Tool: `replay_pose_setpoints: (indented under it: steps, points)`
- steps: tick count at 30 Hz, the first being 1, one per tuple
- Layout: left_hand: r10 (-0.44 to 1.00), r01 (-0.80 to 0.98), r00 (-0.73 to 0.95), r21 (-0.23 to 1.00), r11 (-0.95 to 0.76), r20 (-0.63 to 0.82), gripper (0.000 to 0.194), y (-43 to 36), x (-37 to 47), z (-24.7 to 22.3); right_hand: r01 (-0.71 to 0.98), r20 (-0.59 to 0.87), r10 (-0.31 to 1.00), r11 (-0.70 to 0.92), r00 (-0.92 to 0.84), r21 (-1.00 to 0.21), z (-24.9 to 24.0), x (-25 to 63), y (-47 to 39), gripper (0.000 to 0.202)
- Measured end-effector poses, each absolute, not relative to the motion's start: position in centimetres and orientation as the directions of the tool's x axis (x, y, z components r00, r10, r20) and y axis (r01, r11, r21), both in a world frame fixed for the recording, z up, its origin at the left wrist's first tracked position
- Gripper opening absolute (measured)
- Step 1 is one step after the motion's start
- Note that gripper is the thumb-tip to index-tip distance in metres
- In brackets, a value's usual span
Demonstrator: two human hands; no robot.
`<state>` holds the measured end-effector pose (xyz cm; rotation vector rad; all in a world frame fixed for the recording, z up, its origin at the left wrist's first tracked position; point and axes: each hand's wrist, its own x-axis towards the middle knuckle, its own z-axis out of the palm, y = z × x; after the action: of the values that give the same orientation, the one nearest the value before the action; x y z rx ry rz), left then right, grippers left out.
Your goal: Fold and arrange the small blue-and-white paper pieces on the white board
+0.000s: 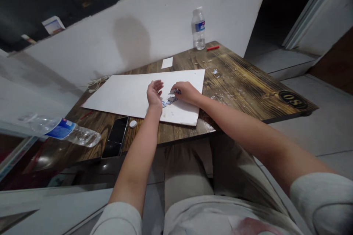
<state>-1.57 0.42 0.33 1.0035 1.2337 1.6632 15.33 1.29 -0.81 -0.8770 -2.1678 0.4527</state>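
A large white board (124, 90) lies flat on the wooden table. Near its right end sits a small heap of grey, blue and white flat pieces (171, 100), too small to identify. My right hand (188, 92) is over the heap, fingers pinched on a small grey-blue piece (174, 91). Just left of the heap, my left hand (154, 93) stands on its edge with the palm turned toward the pieces. Its fingers are slightly curled and apart, holding nothing. A striped blue-white piece (163, 104) lies beside the left wrist.
An upright plastic bottle (199, 31) and a red stick (213, 48) are at the back. At the left are a lying bottle (68, 130), a phone (115, 137) and a white cap (133, 123). A paper slip (167, 62) lies behind the board; scraps (215, 71) dot the right side.
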Motion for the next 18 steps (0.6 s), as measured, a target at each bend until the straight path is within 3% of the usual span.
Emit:
replay_pose_setpoints:
  steps: [7, 11, 18]
  points:
    - [0.931, -0.145, -0.342, 0.971, -0.191, 0.132, 0.040, 0.6, -1.8, 0.1, 0.145, 0.541, 0.799, 0.587, -0.262, -0.797, -1.1, 15.2, 2.6, 0.017]
    - [0.931, -0.154, -0.341, 0.969, -0.192, 0.131, 0.041, 0.6, -1.8, 0.2, 0.008, 0.556, 0.781, 0.582, -0.285, -0.813, -1.1, 15.0, 2.5, 0.022]
    - [0.928, -0.157, -0.349, 0.968, -0.194, 0.129, 0.040, 0.3, -1.7, 0.4, -0.066, 0.555, 0.746, 0.574, -0.368, -0.816, -0.7, 15.2, 2.0, 0.042]
